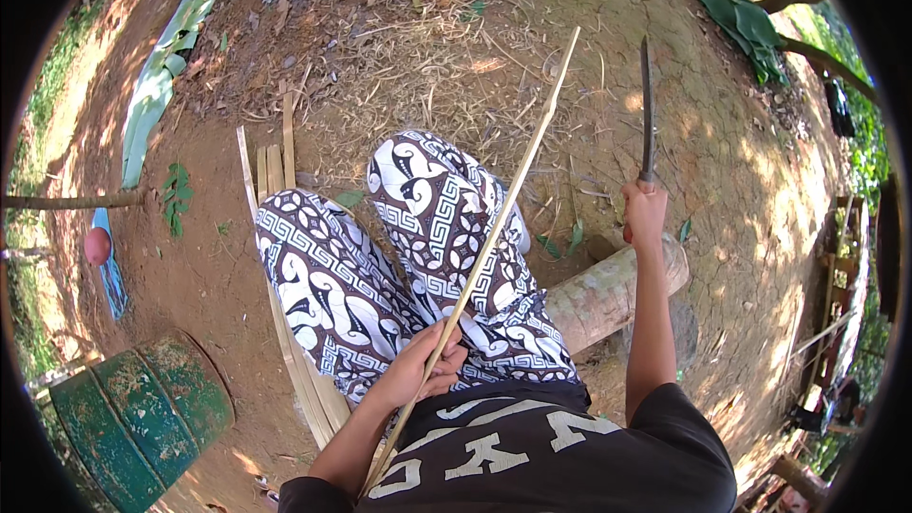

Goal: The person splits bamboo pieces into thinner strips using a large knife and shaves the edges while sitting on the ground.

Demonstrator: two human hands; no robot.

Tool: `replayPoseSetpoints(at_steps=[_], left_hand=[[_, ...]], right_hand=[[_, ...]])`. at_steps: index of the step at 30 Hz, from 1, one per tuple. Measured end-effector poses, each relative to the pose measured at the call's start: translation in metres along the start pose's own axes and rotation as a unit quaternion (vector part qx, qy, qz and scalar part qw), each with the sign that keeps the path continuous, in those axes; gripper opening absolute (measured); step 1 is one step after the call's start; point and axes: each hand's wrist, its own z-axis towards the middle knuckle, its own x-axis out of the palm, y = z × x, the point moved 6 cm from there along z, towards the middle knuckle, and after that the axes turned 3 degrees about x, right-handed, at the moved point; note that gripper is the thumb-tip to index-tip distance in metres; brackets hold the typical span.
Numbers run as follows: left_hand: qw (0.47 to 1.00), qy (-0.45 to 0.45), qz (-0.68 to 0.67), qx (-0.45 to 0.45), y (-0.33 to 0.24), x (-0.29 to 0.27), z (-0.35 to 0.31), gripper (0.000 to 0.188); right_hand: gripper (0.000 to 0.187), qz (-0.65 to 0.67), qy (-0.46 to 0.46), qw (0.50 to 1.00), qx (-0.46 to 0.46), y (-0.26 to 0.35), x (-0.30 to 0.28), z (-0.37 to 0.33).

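A long, thin, pale strip, apparently split bamboo [514, 188], slants up from my lap across my right leg, its far end pointing away over the ground. Close to my waist, my left hand [429, 361] is closed around its lower part. Out to the right, my right hand [644, 212] grips a machete [648, 104] by its handle, the long dark blade pointing away from me. Blade and strip are well apart. Most of the handle is hidden inside my fingers.
I sit by a log [617, 293] lying at my right. Flat split strips [296, 361] lie along my left side. A rusty green drum [142, 408] is at lower left. Shavings [418, 57] litter the dirt ahead; long green leaves [157, 95] lie at far left.
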Motion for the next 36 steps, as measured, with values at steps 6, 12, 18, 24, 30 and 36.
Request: replayPoseSetpoints(at_steps=[6, 12, 18, 24, 30, 36], left_hand=[[0.996, 0.069, -0.055, 0.027, -0.014, 0.002, 0.005, 0.050], [0.990, 0.113, -0.072, 0.038, -0.032, 0.010, 0.024, 0.046], [0.987, 0.150, -0.062, 0.003, -0.032, 0.020, 0.026, 0.045], [0.991, 0.132, -0.030, -0.019, -0.020, 0.020, 0.028, 0.042], [0.988, 0.142, -0.044, -0.034, -0.010, 0.026, 0.032, 0.044], [0.971, 0.164, -0.166, -0.050, 0.008, 0.012, 0.023, 0.045]], right_hand=[[0.029, -0.028, 0.056, 0.997, -0.049, 0.050, 0.033, -0.085], [0.021, -0.108, 0.144, 0.953, -0.245, 0.099, 0.056, -0.157], [0.022, -0.188, 0.179, 0.848, -0.463, 0.143, 0.069, -0.201], [0.025, -0.202, 0.175, 0.839, -0.473, 0.136, 0.068, -0.199], [0.020, -0.243, 0.099, 0.826, -0.499, 0.115, 0.056, -0.156], [0.029, -0.377, -0.173, 0.908, -0.056, 0.072, -0.030, 0.009]])
